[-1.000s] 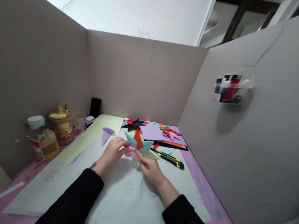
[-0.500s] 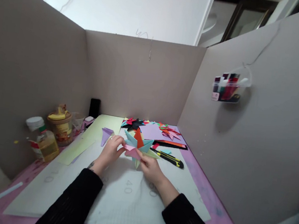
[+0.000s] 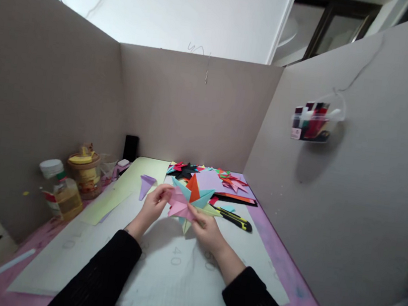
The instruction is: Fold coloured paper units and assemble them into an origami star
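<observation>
A multi-pointed folded paper star (image 3: 201, 199) in light blue, orange, pink and pale green is held above the white sheet. My left hand (image 3: 154, 207) pinches its pink part at the left edge. From the lower right, my right hand (image 3: 207, 229) grips the star near the pink and green points, thumb on top. The fingers under the paper are hidden. A purple folded piece (image 3: 146, 186) lies just beyond my left hand. To the right of the star rests a yellow and black cutter (image 3: 235, 219).
Folded paper stars (image 3: 186, 170) and a purple sheet (image 3: 208, 179) lie at the back. On the left stand a bottle (image 3: 65, 195), a yellow-lidded tub (image 3: 86, 172) and a black phone (image 3: 130, 148). A clear container (image 3: 314, 122) hangs on the right wall.
The star's pink part has turned and shows more of its face. My left hand has shifted slightly on it. The whole view has moved a little.
</observation>
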The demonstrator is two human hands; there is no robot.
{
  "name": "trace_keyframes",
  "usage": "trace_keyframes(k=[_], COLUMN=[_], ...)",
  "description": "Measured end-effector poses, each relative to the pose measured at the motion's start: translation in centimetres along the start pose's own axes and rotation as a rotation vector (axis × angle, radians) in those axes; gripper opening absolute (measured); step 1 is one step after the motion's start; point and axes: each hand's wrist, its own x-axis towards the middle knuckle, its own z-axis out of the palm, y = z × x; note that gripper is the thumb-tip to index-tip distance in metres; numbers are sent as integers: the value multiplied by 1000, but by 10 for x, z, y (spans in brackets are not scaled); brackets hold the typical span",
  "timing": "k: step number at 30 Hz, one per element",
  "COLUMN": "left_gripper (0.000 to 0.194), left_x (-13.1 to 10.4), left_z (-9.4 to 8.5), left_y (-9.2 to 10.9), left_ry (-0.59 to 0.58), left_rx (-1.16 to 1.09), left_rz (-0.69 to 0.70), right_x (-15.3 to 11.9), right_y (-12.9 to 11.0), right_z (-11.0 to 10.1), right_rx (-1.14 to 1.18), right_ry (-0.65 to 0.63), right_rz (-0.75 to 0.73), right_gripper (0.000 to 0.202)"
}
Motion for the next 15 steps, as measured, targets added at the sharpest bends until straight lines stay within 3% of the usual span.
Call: trace_keyframes(k=[4,11,15], left_gripper=[24,26,18], left_x=[0,0,2], left_z=[-3,-2,-3], left_y=[7,7,14], left_ry=[-54,-91,-98], left_rx=[81,-2,87], left_rz=[21,-118,-19], right_x=[0,-1,-3], right_y=[2,0,1], right_z=[0,-2,-4], right_rx=[4,-52,-125], right_ry=[13,21,-9], right_rz=[6,-32,-59], right_gripper=[57,55,57])
